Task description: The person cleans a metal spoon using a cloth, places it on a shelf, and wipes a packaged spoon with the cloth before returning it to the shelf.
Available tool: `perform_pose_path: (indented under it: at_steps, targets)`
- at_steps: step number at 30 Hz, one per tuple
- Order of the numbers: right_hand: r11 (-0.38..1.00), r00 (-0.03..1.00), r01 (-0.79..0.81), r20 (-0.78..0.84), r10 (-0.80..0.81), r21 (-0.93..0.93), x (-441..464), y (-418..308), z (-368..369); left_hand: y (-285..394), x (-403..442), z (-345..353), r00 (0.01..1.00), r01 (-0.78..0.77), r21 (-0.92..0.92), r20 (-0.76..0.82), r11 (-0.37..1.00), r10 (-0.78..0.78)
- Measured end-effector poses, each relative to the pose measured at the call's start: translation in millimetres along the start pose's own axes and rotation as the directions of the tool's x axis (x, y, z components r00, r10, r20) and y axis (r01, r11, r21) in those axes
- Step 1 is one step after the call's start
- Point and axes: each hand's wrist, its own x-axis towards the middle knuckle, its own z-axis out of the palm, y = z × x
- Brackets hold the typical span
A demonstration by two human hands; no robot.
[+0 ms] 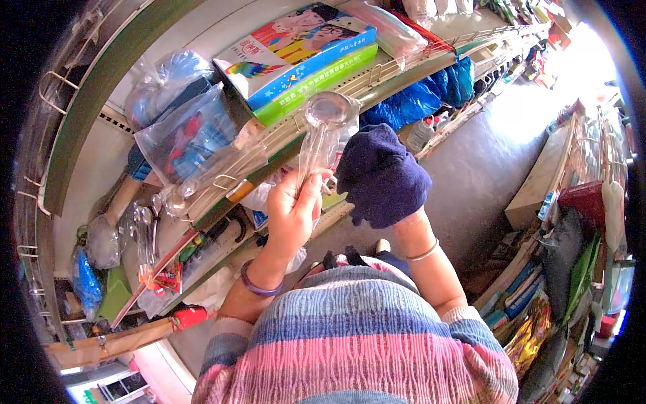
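In the middle of the view, my left hand [294, 212] is closed on the handle of a metal ladle [328, 111] in clear plastic wrap, its round bowl pointing up. Dark navy cloth [383, 175] covers my right hand [407, 217]; the fingers are hidden under or behind it, and only the wrist side shows. The cloth is bunched, beside the wrapped ladle. Behind the ladle, a blue-and-green box [296, 54] with printed figures lies on the shelf.
Shelves [377, 77] run along the left and top. Bagged goods [195, 145] and hanging spoons [143, 225] are at left. Blue plastic bags [420, 97] sit on a lower shelf. An aisle floor [471, 161] lies at right, beside stacked goods [525, 289].
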Motion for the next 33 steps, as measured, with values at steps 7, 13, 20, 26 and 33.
perform_pose_path:
  at_steps: [7,13,20,26,33]
  targets:
    - [0.986,0.992,0.111,0.072,-0.102,-0.125,13.8,-1.4,1.7,-3.9,-4.6,5.3,0.989,-0.127,0.320,-0.033,0.939,0.145]
    - [0.929,0.996,-0.078,0.009,0.087,-0.360,31.7,-25.1,8.2,-1.6,-10.2,13.6,0.947,-0.275,0.501,-0.007,0.821,0.322]
    - [0.869,0.949,-0.204,0.128,0.289,-0.451,39.9,-18.7,-3.5,10.5,-10.4,4.6,0.936,-0.313,0.597,0.064,0.739,0.345]
    - [0.936,0.940,-0.313,0.090,0.329,-0.160,47.3,-25.9,-33.0,19.0,-5.8,-14.2,0.913,-0.373,0.788,0.218,0.490,0.344]
    - [0.986,0.963,-0.052,0.253,0.092,-0.160,52.7,-10.6,-41.1,48.2,1.7,-28.0,0.894,-0.424,0.876,0.364,0.231,0.260]
